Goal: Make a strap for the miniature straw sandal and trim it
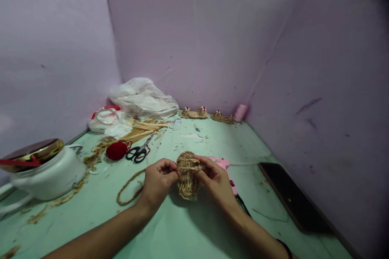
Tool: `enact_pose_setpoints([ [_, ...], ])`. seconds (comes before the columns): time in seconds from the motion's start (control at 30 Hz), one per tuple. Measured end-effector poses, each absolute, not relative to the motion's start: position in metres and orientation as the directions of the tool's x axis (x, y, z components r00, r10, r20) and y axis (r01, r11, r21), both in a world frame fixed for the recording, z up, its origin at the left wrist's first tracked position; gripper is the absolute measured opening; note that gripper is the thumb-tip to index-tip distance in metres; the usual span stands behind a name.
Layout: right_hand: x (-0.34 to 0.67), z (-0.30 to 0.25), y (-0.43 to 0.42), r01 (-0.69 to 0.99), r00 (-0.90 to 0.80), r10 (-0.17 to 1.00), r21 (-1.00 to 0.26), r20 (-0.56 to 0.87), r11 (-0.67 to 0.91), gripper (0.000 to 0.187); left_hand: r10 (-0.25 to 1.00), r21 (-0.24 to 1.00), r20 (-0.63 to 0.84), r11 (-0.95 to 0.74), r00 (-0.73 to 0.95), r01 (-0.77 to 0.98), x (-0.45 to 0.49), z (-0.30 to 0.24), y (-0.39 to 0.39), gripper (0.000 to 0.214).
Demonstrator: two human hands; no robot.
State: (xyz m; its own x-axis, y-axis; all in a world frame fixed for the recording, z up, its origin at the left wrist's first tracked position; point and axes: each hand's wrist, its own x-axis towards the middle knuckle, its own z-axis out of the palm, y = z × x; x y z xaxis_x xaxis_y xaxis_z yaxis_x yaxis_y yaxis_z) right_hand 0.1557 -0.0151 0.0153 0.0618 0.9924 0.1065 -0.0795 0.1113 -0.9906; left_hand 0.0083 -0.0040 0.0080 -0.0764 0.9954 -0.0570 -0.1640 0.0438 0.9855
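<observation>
A small woven straw slipper [187,186], with braided straps across its upper part, is held above the table between my two hands. My left hand [158,181] is closed in a pinch at the slipper's left edge, on the end of a strap cord. Behind that hand a brown braided cord [123,189] loops on the table; whether it joins the strap is hidden. My right hand [214,176] grips the slipper's right edge, thumb and fingers at the strap ends. Partly behind my right hand lies a pink glue gun [223,163] with a small red light.
On the left stand a white pot [57,174], a red yarn ball [116,151], scissors [139,153] and straw strips [139,131]. A plastic bag [142,99], finished woven slippers [194,114] and a pink thread spool [240,112] line the back. A dark phone [294,198] lies right.
</observation>
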Motion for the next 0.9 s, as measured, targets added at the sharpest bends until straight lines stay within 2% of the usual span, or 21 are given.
enact_pose_setpoints([
  [0.13,0.158,0.014,-0.016,0.048,0.091,0.989,-0.992,0.12,0.116,0.033,0.993,0.981,-0.082,0.066,-0.081,-0.18,0.009,0.009,-0.003,0.016],
  [0.23,0.161,0.013,-0.017,0.277,0.122,0.961,-0.939,0.247,0.206,0.041,0.989,0.98,-0.11,0.092,-0.095,-0.176,0.01,0.011,-0.002,0.016],
  [0.3,0.162,0.013,-0.018,0.363,0.096,0.944,-0.894,0.316,0.262,0.043,0.989,0.983,-0.118,0.102,-0.093,-0.155,0.011,0.01,-0.001,0.016],
  [0.47,0.161,0.011,-0.017,0.326,0.075,0.97,-0.925,0.233,0.197,0.033,0.985,0.988,-0.144,0.138,-0.094,-0.071,0.011,0.003,0.001,0.015],
  [0.67,0.165,0.005,-0.015,0.358,0.059,0.964,-0.907,0.258,0.221,0.021,0.984,0.984,-0.169,0.172,-0.062,0.051,0.01,0.004,0.002,0.013],
  [0.9,0.169,0.004,-0.011,0.369,0.011,0.963,-0.896,0.268,0.245,0.019,0.983,0.982,-0.176,0.179,-0.046,0.064,0.008,0.008,0.003,0.012],
])
